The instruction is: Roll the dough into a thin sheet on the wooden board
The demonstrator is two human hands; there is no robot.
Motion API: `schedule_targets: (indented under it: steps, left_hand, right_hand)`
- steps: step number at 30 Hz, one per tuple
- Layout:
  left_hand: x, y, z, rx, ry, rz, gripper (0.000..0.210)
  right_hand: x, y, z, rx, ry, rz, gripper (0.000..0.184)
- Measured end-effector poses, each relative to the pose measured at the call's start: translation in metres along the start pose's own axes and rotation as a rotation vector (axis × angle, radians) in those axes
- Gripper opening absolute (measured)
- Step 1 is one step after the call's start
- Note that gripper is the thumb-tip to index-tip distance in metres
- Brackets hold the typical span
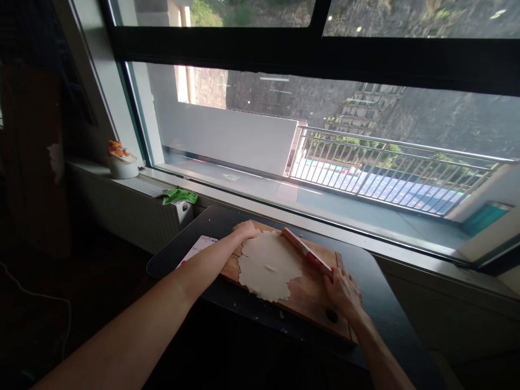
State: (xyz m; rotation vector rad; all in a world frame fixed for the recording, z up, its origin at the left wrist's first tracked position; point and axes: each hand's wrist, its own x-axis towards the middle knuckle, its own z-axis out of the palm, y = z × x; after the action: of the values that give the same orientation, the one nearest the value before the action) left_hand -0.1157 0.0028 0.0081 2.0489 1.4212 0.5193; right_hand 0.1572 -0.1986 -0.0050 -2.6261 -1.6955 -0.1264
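Observation:
A flat, pale sheet of dough [268,265] lies spread on a wooden cutting board [312,295]. A red rolling pin [305,251] rests across the dough's far right edge. My right hand [343,290] grips the pin's near end. My left hand [246,231] lies at the dough's far left edge on the board, fingers curled; whether it holds anything is hidden.
The board sits on a small black table [377,295] under a large window. A phone or card [197,249] lies at the table's left. A green cloth [179,195] and a white pot with an orange figure [122,161] are on the sill ledge.

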Motion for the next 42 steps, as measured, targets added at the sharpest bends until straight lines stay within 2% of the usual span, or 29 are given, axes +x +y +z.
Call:
schedule_targets:
  steps: [5,11,17,22,24,29,31,34,36,38,42]
  left_hand:
    - [0.017,0.007,0.008,0.071,-0.095,-0.216,0.036]
    - [0.017,-0.002,0.008,0.01,-0.223,-0.283,0.034]
    - [0.016,-0.014,0.008,-0.055,-0.341,-0.199,0.016]
    - [0.035,0.0,0.011,-0.1,-0.381,-0.075,0.012]
    - [0.041,0.015,0.017,-0.109,-0.379,-0.038,0.009]
    - [0.049,0.052,0.034,-0.112,-0.284,0.013,0.034]
    - [0.046,0.058,0.035,-0.1,-0.226,0.025,0.035]
    - [0.027,0.052,0.033,-0.049,-0.11,0.042,0.025]
    - [0.002,0.041,0.036,0.036,-0.015,0.097,0.016]
    - [-0.029,0.028,0.044,0.17,0.072,0.212,0.016]
    - [-0.088,0.008,0.064,0.261,0.122,0.357,0.013]
  right_hand:
    - [-0.001,0.001,0.001,0.029,-0.036,0.007,0.036]
    - [-0.002,0.001,0.003,0.026,-0.036,0.005,0.039]
    - [0.001,0.007,0.011,0.072,-0.012,-0.006,0.038]
    - [0.005,0.023,0.012,0.224,0.0,-0.037,0.037]
    - [0.004,0.033,0.011,0.244,0.028,-0.066,0.036]
    - [0.0,0.065,0.007,0.192,0.089,-0.17,0.032]
    - [0.0,0.076,0.006,0.157,0.09,-0.189,0.031]
    - [0.005,0.082,0.001,0.114,0.03,-0.201,0.032]
    - [0.013,0.07,-0.005,0.095,-0.022,-0.205,0.035]
    - [0.027,0.042,-0.013,0.109,-0.045,-0.2,0.039]
    - [0.062,-0.047,-0.021,0.279,-0.023,-0.203,0.044]
